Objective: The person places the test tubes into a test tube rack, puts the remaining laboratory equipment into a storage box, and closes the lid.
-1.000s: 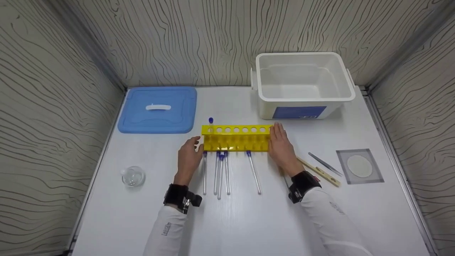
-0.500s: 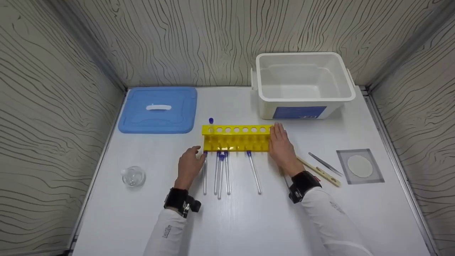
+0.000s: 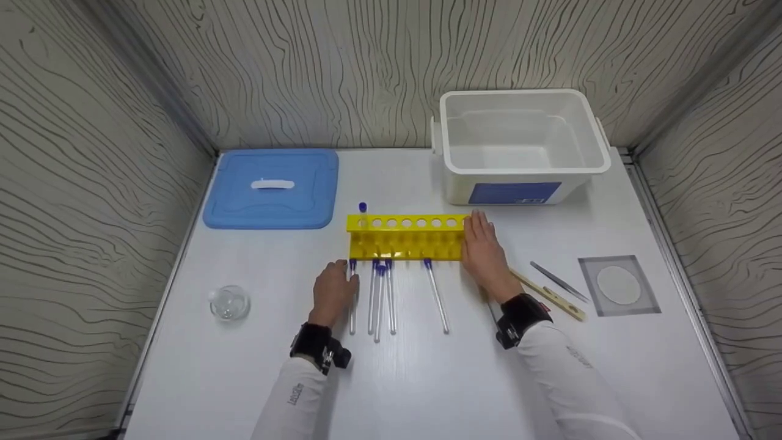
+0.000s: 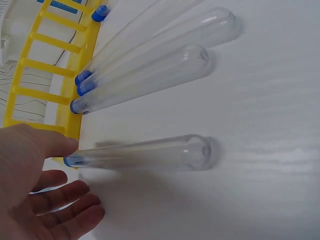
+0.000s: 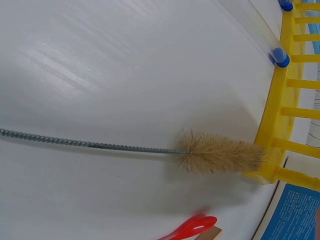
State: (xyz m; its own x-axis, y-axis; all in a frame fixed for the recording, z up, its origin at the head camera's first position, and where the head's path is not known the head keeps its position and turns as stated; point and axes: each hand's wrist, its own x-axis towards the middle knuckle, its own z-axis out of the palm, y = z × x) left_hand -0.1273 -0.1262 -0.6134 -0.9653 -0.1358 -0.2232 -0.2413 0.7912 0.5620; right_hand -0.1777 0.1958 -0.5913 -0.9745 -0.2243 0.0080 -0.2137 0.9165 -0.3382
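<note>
In the head view a yellow test tube rack (image 3: 406, 247) stands mid-table, with one blue-capped tube (image 3: 363, 208) upright in its leftmost hole. Several more capped test tubes lie along its front. My left hand (image 3: 333, 293) is at the leftmost of these. The left wrist view has the thumb beside the blue cap of that test tube (image 4: 140, 154), perhaps touching it; the other fingers hang loosely apart with nothing between them. My right hand (image 3: 486, 256) rests on the rack's right end, fingers straight. Beneath the right wrist lies a bristle brush (image 5: 220, 152) with a twisted wire stem.
A white bin (image 3: 525, 131) stands at the back right, its blue lid (image 3: 272, 198) at the back left. A small glass vessel (image 3: 229, 304) sits left. On the right lie a wooden clamp (image 3: 562, 304), tweezers (image 3: 557, 281) and a square mesh (image 3: 589, 299). A red plastic piece (image 5: 195, 227) shows.
My left hand has left the rack's left end and come down towards me, then right, to the leftmost lying tube. The right hand and the rack have stayed in place.
</note>
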